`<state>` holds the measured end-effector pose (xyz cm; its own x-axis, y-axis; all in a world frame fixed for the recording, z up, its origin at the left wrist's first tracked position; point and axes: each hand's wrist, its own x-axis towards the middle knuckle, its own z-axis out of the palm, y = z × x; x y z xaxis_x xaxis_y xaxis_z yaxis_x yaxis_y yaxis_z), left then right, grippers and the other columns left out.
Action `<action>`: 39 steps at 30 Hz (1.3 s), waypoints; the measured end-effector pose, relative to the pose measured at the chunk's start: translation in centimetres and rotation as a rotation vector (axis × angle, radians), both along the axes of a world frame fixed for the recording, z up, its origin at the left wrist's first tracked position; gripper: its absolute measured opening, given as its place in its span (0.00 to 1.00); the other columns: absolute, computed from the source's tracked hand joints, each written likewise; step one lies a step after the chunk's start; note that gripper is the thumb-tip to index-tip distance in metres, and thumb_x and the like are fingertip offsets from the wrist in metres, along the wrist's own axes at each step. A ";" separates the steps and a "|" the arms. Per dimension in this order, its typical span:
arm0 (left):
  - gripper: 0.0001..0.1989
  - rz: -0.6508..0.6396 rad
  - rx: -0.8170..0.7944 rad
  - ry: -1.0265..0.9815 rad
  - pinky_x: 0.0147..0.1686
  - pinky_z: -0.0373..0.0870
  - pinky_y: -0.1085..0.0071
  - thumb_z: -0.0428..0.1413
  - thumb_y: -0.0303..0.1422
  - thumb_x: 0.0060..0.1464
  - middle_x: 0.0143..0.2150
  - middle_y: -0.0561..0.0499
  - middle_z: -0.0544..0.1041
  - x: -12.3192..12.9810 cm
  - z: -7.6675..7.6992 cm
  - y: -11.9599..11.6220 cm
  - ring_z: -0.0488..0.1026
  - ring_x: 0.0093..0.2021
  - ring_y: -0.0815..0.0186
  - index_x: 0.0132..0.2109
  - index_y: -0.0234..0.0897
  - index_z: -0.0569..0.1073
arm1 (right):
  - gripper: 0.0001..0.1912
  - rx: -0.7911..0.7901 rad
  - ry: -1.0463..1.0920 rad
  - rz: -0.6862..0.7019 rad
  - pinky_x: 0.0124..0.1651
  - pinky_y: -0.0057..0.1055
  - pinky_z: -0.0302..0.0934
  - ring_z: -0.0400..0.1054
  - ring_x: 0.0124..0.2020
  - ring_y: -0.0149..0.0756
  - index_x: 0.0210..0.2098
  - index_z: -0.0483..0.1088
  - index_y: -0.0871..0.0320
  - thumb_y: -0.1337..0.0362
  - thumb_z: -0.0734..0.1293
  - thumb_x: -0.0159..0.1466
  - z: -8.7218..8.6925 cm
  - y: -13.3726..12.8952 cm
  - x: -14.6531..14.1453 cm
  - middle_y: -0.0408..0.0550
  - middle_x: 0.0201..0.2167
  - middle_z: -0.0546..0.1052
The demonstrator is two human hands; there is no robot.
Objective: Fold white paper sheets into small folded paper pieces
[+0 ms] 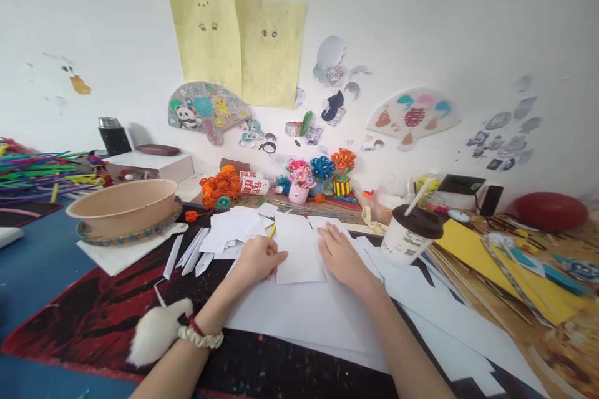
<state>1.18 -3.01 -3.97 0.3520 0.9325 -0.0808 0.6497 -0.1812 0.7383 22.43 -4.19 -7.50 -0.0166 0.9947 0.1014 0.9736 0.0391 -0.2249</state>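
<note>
A small rectangular sheet of white paper (298,252) lies on a larger white sheet (299,312). My left hand (258,257) is at its left edge, fingers curled and the thumb tip against the paper; the curled fingers partly hide what they grip. My right hand (340,255) lies flat with fingers stretched out, across the right side of the small sheet and the paper beside it. Beyond my left hand is a pile of cut white paper pieces (236,224), with folded strips (193,250) to its left. A thin yellow object (272,230) shows between the pile and the sheet.
A lidded drink cup with a straw (409,237) stands right of my right hand, near more white sheets (440,299). Left are a beige basin (124,206) and a white fluffy thing (159,333). Craft flowers (299,177) line the back by the wall.
</note>
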 end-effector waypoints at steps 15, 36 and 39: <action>0.17 -0.004 -0.056 -0.033 0.16 0.56 0.76 0.51 0.40 0.49 0.12 0.56 0.67 -0.5 0.2 -0.4 0.59 0.11 0.73 0.17 0.37 0.61 | 0.28 0.045 -0.082 0.000 0.64 0.40 0.38 0.42 0.66 0.39 0.64 0.49 0.60 0.59 0.46 0.67 -1.2 -0.2 0.2 0.48 0.66 0.49; 0.14 0.061 -0.096 0.016 0.15 0.54 0.76 0.53 0.37 0.44 0.13 0.54 0.68 -1.9 1.1 -0.4 0.60 0.12 0.73 0.17 0.37 0.61 | 0.27 0.048 -0.024 0.012 0.64 0.40 0.37 0.42 0.66 0.40 0.64 0.50 0.59 0.59 0.47 0.67 -1.3 -0.1 0.4 0.48 0.66 0.49; 0.17 0.110 -0.039 -0.001 0.16 0.54 0.76 0.53 0.40 0.44 0.13 0.56 0.67 -2.6 1.8 -0.3 0.59 0.12 0.74 0.16 0.37 0.58 | 0.27 0.078 0.031 0.011 0.64 0.41 0.38 0.44 0.65 0.41 0.63 0.52 0.61 0.60 0.49 0.67 -1.2 -0.2 0.4 0.51 0.65 0.52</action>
